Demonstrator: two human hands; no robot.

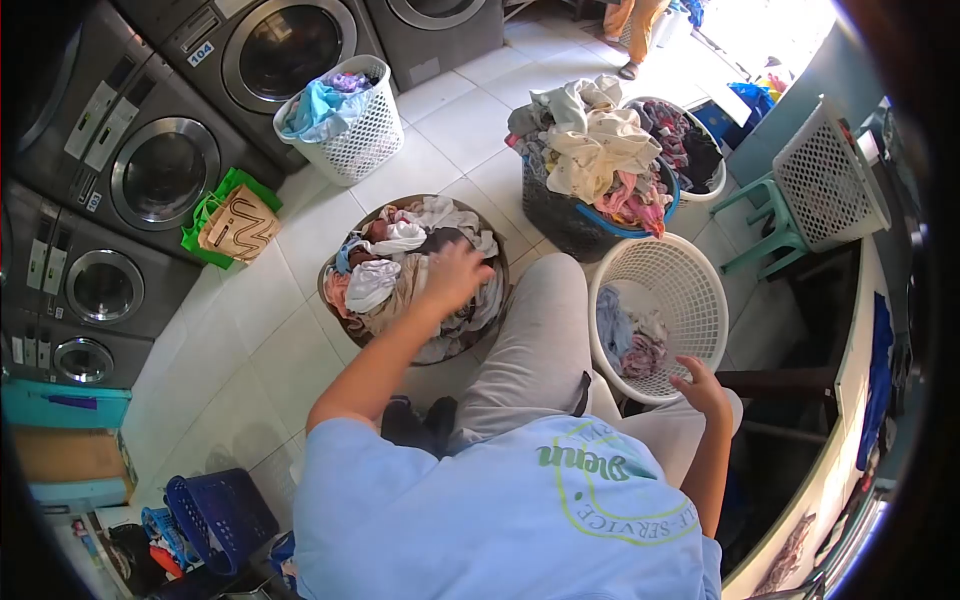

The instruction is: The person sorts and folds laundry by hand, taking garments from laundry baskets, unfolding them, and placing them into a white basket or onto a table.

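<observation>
My left hand [458, 280] is over a wide round basin [328, 262] heaped with laundry. Its fingers look spread above a dark garment [440, 240], though contact is hard to judge. White garments [372, 285] and beige cloth lie in the same heap. On the other side, my right hand [703, 388] hovers by the near rim of a white perforated laundry basket [690, 290], fingers apart and holding nothing. Blue clothes [613, 325] and pinkish clothes [643, 355] lie at the bottom of that basket, which stands tilted against my legs.
Ahead stands a dark basket [562, 215] piled high with clothes, beside another full white basket [718, 180]. A white basket [360, 140] and green bag [205, 228] stand near the washing machines [165, 172]. A green stool [765, 225] is at right; a person's legs [640, 30] are far off.
</observation>
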